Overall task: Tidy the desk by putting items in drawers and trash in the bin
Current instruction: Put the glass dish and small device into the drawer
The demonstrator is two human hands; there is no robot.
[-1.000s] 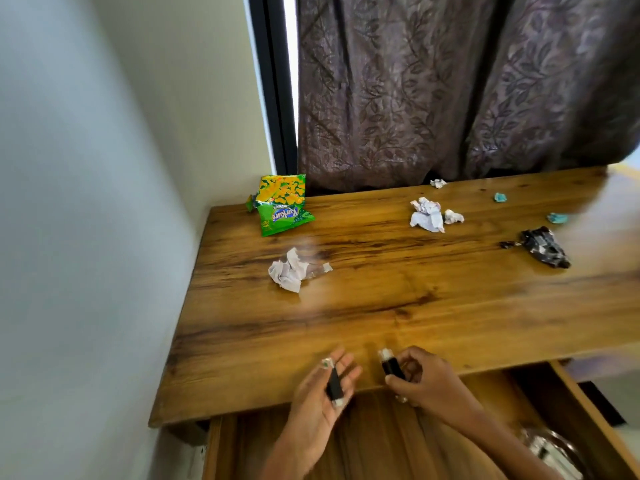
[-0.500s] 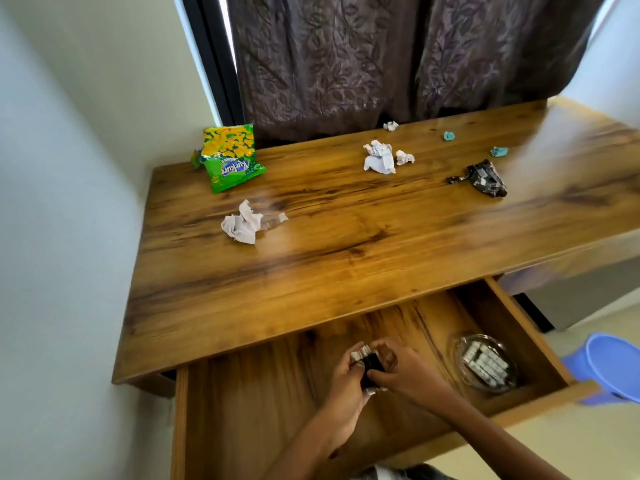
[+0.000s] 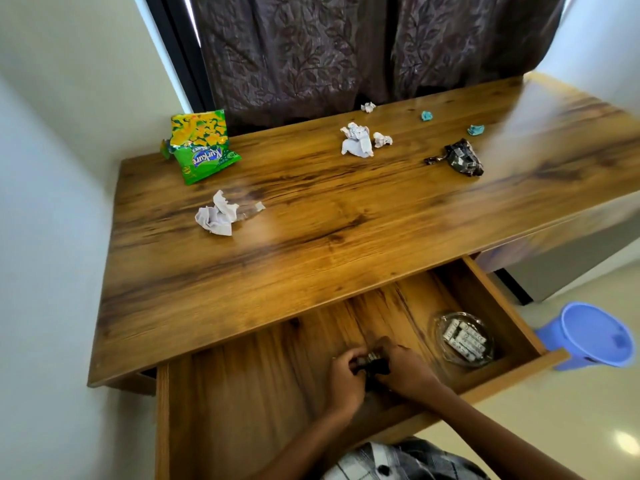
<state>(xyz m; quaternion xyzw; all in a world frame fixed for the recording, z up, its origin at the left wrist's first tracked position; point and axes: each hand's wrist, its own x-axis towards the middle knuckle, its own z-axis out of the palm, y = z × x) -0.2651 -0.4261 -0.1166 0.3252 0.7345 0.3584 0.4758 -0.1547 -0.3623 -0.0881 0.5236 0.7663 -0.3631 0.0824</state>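
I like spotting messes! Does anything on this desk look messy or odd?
Yes. Crumpled papers, a green snack packet and a crushed black wrapper lie scattered on the desk, like litter.

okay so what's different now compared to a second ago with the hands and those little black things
Both hands moved from the desk's front edge down into the open drawer. The left hand and right hand, each holding one black item before, now grip the small black items together, low over the drawer floor. The trash on the desk stayed put.

Dark patterned curtain (image 3: 346, 46) hangs beside pale wall (image 3: 52, 168).
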